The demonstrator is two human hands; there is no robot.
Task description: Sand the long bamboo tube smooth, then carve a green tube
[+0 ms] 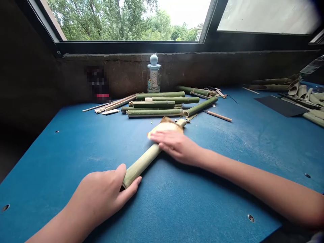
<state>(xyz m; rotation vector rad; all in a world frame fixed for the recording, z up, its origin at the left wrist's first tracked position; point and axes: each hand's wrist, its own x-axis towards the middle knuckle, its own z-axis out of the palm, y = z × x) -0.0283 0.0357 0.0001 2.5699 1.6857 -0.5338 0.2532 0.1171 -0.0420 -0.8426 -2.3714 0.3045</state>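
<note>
A pale green bamboo stick [144, 162] lies slantwise on the blue table [76, 148], its near end toward me. My left hand [101, 194] is closed round that near end, thumb on top. My right hand [174, 143] presses a piece of tan sandpaper [164, 126] onto the stick's far half, fingers together and curled over it. The stick's far tip [181, 122] pokes out past the paper.
A heap of darker green bamboo sticks [157, 104] and thin split strips [116, 103] lies beyond, by a small clear bottle with a blue cap [153, 76] at the wall. More bamboo pieces [303, 91] and a dark sheet [280, 105] lie at the right.
</note>
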